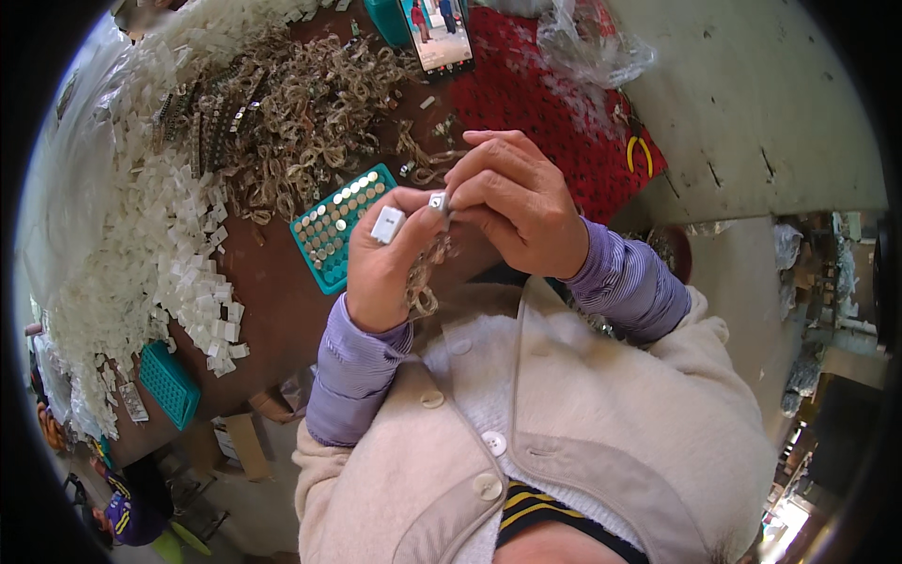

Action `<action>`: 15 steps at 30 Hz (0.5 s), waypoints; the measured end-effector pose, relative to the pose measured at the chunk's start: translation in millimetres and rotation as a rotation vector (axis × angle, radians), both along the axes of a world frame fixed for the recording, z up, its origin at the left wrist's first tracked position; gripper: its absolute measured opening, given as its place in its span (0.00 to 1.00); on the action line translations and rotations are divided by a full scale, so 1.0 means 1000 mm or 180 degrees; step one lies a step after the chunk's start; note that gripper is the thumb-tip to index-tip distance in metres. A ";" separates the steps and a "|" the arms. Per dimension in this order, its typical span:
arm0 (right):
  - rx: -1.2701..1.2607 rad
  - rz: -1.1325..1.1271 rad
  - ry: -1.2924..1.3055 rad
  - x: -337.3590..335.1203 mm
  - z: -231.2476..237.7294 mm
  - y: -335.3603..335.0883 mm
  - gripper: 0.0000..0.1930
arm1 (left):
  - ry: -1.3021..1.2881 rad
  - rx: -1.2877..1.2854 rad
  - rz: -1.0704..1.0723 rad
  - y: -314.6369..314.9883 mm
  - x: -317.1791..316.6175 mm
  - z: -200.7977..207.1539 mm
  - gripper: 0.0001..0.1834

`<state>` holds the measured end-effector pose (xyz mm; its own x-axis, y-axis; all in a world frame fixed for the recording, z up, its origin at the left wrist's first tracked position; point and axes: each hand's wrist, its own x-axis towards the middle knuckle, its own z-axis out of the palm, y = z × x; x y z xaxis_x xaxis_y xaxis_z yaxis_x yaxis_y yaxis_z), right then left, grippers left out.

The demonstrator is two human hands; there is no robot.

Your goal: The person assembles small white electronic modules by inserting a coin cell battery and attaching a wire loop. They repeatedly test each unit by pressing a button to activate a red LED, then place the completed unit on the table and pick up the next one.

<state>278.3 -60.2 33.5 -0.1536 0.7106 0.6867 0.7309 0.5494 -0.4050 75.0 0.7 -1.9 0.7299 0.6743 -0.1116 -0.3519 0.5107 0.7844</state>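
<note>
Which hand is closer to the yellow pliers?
Right. In the picture, the right hand is left of the pliers; the left hand is farther left and lower.

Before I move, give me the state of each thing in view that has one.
Left hand: closed on larger white piece and smaller white piece.
Right hand: fingertips at the smaller piece; pinch unclear.
Near teal tray: partly filled with discs.
Other teal tray: no discs visible.
Phone: screen lit.
Yellow-handled pliers: handles spread.
Clear plastic bag: crumpled.
Red cloth: spread out.
</note>
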 end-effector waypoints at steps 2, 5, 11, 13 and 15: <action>-0.0260 0.0243 -0.0161 0.018 0.001 0.017 0.09 | -0.0027 -0.0014 0.0121 0.003 -0.004 0.000 0.08; -0.0023 -0.0309 -0.0535 0.068 -0.005 0.078 0.09 | -0.0520 -0.0054 -0.0037 0.012 -0.012 0.001 0.12; 0.0149 -0.0465 -0.1596 0.138 -0.036 0.149 0.11 | -0.1338 -0.0552 -0.0294 0.022 -0.020 -0.002 0.27; 0.0256 -0.0733 -0.1721 0.140 -0.034 0.156 0.10 | -0.1193 -0.0440 -0.0294 0.022 -0.024 -0.003 0.28; 0.0273 -0.1381 -0.1738 0.135 -0.025 0.157 0.08 | -0.1233 -0.0436 -0.0280 0.021 -0.026 -0.004 0.28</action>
<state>413.5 97.3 8.5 -0.2073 0.7326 0.6483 0.9778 0.1758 0.1140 48.8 21.3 -6.4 0.7898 0.6055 0.0981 -0.5578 0.6424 0.5255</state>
